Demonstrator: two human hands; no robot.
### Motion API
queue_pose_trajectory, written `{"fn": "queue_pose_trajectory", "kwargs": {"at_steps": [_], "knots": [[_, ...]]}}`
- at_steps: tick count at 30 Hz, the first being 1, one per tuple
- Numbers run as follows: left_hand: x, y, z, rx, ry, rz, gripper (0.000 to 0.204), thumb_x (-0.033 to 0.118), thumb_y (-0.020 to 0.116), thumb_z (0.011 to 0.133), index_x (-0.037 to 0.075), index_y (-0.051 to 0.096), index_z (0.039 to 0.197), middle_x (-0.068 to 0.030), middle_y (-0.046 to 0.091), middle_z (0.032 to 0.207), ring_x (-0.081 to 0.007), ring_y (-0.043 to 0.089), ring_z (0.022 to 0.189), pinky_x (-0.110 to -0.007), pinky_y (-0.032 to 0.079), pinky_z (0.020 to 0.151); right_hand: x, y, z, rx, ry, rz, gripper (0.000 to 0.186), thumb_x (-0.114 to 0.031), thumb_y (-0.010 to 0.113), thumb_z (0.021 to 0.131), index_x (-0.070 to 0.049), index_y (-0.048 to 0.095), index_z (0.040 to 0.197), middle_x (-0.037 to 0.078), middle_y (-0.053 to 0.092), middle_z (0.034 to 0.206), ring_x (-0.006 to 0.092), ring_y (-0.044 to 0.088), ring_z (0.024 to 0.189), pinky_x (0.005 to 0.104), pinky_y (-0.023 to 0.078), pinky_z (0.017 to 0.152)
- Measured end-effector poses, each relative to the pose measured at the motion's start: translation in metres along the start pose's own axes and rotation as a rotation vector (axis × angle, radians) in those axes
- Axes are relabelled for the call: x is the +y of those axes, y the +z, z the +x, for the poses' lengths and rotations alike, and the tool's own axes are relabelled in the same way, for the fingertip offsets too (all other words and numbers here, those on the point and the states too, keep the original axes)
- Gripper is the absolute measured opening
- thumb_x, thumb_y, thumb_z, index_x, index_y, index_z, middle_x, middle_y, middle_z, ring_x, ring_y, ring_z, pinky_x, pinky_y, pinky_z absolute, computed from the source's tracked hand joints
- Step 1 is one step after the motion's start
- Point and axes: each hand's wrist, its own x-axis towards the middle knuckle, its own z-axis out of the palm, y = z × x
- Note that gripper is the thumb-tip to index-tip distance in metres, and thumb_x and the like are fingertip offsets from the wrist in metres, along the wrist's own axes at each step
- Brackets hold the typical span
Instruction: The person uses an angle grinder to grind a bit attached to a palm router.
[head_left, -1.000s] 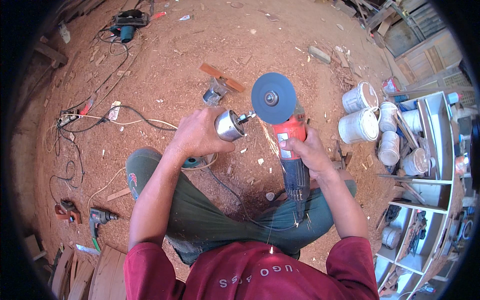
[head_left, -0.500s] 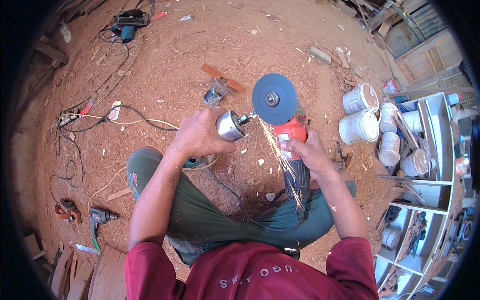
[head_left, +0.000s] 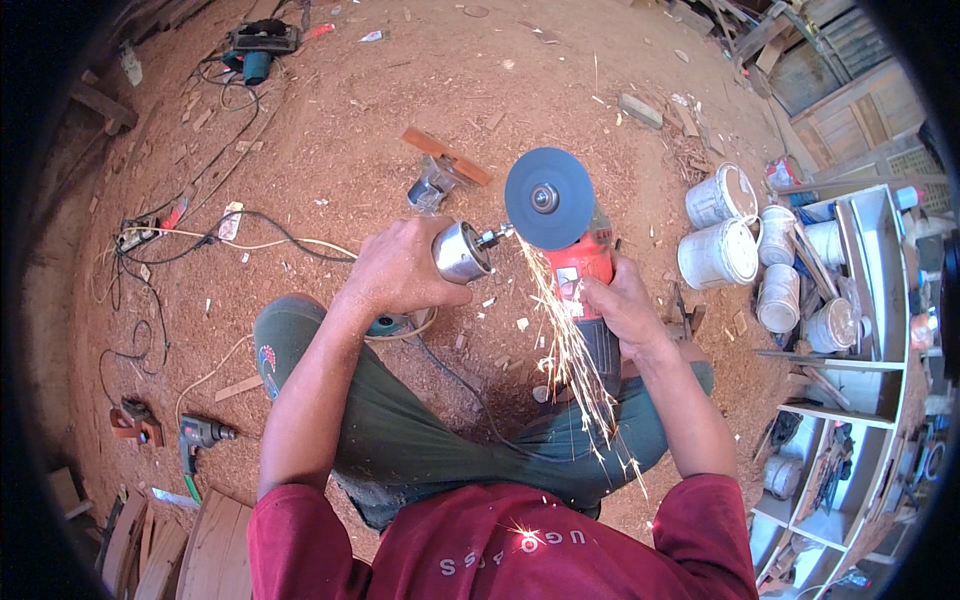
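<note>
My left hand is wrapped round the silver body of a trim router, held tilted with its collet pointing right. A small metal bit sticks out of the collet, its tip at the left rim of a grey disc. That disc belongs to a red and black angle grinder, gripped by my right hand with the thumb across the body. From the contact, bright sparks stream down over the grinder towards my lap and shirt. The grinder's lower end is partly hidden by them.
A router base with a wooden strip lies ahead on the dusty ground. Cables trail at left, near a drill and a planer-like tool. White buckets and a white shelf stand at right.
The spark stream has grown thicker and longer, now reaching my shirt. Both hands, the trim router and the grinder stay almost in the same place.
</note>
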Motion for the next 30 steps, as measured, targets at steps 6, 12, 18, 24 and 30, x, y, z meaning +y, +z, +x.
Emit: {"fn": "queue_pose_trajectory", "kwargs": {"at_steps": [6,12,18,24,30], "knots": [[-0.0020,0.0000,-0.0002,0.010,0.013,-0.005,0.060,0.042,0.084,0.056,0.009,0.073,0.105,-0.0181,0.075,0.096,-0.0373,0.072,0.095,-0.049,0.055,0.086,-0.0060,0.0034,-0.0029,-0.020,0.009,0.004,0.045,-0.011,0.076,0.081,0.001,0.061,0.122,0.008,0.068,0.105,0.0141,0.067,0.089,0.0321,0.057,0.078],[-0.0016,-0.0004,-0.0007,0.010,0.015,0.004,0.060,0.042,0.084,0.056,0.008,0.073,0.104,-0.0183,0.075,0.095,-0.0376,0.072,0.094,-0.049,0.055,0.085,-0.0034,0.0008,-0.0014,-0.006,0.021,-0.027,0.048,-0.013,0.079,0.080,0.001,0.061,0.122,0.007,0.068,0.105,0.0157,0.067,0.094,0.0343,0.056,0.083],[-0.0013,-0.0002,-0.0001,0.010,0.016,0.013,0.060,0.042,0.084,0.056,0.008,0.073,0.105,-0.0182,0.075,0.094,-0.0371,0.072,0.094,-0.048,0.055,0.086,-0.0016,-0.0005,-0.0013,-0.008,-0.006,-0.044,0.049,-0.012,0.078,0.080,0.001,0.062,0.124,0.007,0.068,0.107,0.0145,0.066,0.093,0.0327,0.055,0.084],[-0.0014,-0.0009,0.0002,-0.003,0.010,0.001,0.060,0.042,0.084,0.056,0.008,0.073,0.104,-0.0181,0.075,0.094,-0.0363,0.073,0.095,-0.048,0.055,0.086,-0.0040,-0.0007,-0.0014,-0.036,0.016,-0.018,0.047,-0.012,0.078,0.081,0.002,0.062,0.123,0.007,0.068,0.106,0.0131,0.065,0.093,0.0320,0.055,0.082],[-0.0018,-0.0008,0.0000,0.004,0.011,0.000,0.059,0.042,0.084,0.056,0.008,0.073,0.103,-0.0180,0.075,0.094,-0.0363,0.073,0.094,-0.048,0.055,0.085,-0.0053,0.0014,-0.0020,-0.028,0.018,-0.026,0.045,-0.012,0.077,0.081,0.001,0.062,0.121,0.005,0.068,0.103,0.0131,0.065,0.089,0.0321,0.055,0.080]]}}
